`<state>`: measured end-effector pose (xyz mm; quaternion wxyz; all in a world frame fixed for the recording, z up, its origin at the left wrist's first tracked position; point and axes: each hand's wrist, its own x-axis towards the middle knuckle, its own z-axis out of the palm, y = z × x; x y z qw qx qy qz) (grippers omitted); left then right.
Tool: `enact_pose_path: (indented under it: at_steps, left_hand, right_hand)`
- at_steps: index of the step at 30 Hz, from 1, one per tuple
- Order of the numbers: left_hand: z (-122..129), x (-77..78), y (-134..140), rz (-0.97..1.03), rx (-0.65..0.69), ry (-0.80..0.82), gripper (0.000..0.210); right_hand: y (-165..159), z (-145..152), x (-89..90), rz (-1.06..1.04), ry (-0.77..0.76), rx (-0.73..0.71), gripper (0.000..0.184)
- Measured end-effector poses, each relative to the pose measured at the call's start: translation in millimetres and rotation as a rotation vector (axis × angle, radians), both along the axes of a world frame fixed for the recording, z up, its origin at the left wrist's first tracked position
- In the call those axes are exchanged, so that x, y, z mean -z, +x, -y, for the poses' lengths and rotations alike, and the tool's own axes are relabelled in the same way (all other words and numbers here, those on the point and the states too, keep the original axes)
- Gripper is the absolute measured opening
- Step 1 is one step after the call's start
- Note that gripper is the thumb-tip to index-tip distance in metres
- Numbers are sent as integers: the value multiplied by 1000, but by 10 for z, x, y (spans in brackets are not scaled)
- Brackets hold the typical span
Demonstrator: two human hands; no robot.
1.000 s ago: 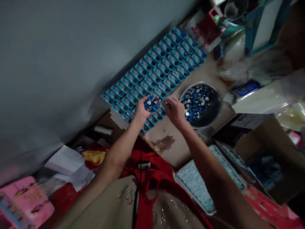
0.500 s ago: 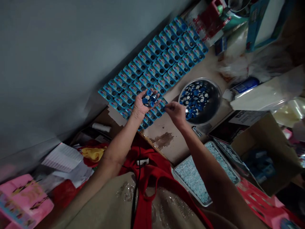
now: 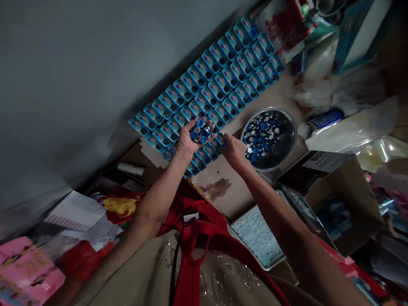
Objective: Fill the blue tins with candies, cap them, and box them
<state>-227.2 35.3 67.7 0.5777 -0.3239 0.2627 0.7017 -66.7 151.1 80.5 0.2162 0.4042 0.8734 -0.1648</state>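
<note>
At frame centre, small round blue-and-silver caps (image 3: 203,139) were cradled in the left hand (image 3: 188,140), fingers loosely spread; near rectangular blue packs (image 3: 204,102), the right hand (image 3: 235,151) was positioned, finger closure and hold indeterminable.

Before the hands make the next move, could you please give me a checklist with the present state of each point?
1. Left hand steady under its load: ok, it is palm up, with several round pieces resting in it.
2. Right hand gripping a piece: cannot tell, its fingers are turned away at the near edge of the cards.
3. Blue cards in order: ok, they lie in slanting rows.
4. Cards beneath the left hand: cannot tell, the hand hides part of them.
5. Bowl supplied: ok, many blue and silver pieces lie in it.
6. Tabletop unmarked: not ok, a brown patch shows.
</note>
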Motion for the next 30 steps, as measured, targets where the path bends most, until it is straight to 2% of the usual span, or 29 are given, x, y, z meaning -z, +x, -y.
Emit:
enact_pose_path:
  at_steps: [2, 5, 9, 14, 19, 24, 27, 30]
  left_hand:
    - [-2, -8, -1, -7, 14, -11, 20]
    - [-46, 4, 38, -57, 35, -48, 19]
    - [-129, 42, 140, -78, 28, -57, 20]
    - [-159, 105, 209, -43, 28, -37, 18]
    - [-162, 143, 219, -40, -16, -28, 22]
    - [-170, 102, 253, -57, -47, -15, 22]
    - [-159, 83, 255, -46, -40, -11, 21]
    - [-127, 78, 214, -36, -48, -10, 22]
  right_hand:
    - [-14, 71, -123, -173, 16, -37, 16]
    - [-84, 146, -232, -447, -17, -191, 22]
    - [-202, 108, -202, -507, -103, -394, 26]
    - [-190, 30, -173, -613, -122, -458, 32]
    - [-73, 115, -194, -626, -73, -299, 29]
    - [-62, 311, -97, -548, -53, -99, 21]
    - [-89, 348, -54, -612, -70, 20, 20]
    - [-29, 300, -69, -680, -117, 122, 26]
